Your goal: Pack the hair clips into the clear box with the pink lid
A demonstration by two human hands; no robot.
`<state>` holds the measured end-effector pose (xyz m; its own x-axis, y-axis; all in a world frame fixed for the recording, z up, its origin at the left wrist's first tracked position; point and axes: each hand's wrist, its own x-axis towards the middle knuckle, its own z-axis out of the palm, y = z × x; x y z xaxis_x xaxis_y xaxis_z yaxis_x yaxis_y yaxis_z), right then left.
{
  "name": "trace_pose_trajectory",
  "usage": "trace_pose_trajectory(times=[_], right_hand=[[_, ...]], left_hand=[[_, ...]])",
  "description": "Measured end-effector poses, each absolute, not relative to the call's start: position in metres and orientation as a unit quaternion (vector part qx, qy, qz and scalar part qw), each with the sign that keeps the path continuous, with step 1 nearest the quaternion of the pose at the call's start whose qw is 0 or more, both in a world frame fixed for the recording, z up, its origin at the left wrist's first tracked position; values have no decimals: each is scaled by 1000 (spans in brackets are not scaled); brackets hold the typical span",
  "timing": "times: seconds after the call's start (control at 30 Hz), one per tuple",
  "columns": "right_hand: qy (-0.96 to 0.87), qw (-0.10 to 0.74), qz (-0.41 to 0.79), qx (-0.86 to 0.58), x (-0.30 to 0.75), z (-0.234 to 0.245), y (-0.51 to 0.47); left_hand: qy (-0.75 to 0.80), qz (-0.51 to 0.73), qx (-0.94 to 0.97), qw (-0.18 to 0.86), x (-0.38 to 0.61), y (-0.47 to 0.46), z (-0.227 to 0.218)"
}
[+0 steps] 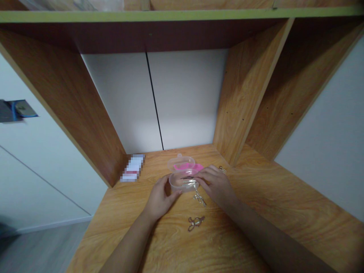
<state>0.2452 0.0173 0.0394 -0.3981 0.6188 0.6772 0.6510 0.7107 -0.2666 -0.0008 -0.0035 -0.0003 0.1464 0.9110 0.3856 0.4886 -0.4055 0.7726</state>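
The left hand (159, 199) is clamping the left side of a clear plastic box (175, 184), which is sitting on the wooden desk (270, 204). The right hand (217, 185) is reaching over its right end, fingers bunched (whether they are pinching anything, I cannot tell). A metal tool (197, 221) is lying between the forearms.

The left hand (159, 197), right hand (217, 186) and forearms (131, 237) are bare.

The scene is lit softly and dimly. The shelf underside (170, 36) and right-hand compartment (301, 57) are sunk in shadow, faint glints are caught by the metal tool (200, 197), uprights (250, 93) are splayed by wide-angle distortion, and one patch (132, 168) is pixelated.
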Motion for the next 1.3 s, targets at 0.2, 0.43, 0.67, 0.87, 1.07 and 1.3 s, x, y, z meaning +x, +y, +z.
trace_pose_trajectory(times=[0.2,0.43,0.67,0.87,1.07,1.3], right_hand=[[-838,381,-20,-390,243,41,15],[-824,343,41,-450,241,39,17],[-797,326,93,-500,240,43,16],[-808,316,80,-490,239,46,15],[-811,313,82,-487,242,44,17],[-827,343,82,-438,245,43,20]], left_hand=[[479,418,737,229,0,-4,1],[484,413,738,226,0,-4,-1],[487,413,732,238,0,-5,3],[481,420,729,247,1,-5,4],[479,426,726,249,0,-5,2],[479,418,733,243,0,-5,2]])
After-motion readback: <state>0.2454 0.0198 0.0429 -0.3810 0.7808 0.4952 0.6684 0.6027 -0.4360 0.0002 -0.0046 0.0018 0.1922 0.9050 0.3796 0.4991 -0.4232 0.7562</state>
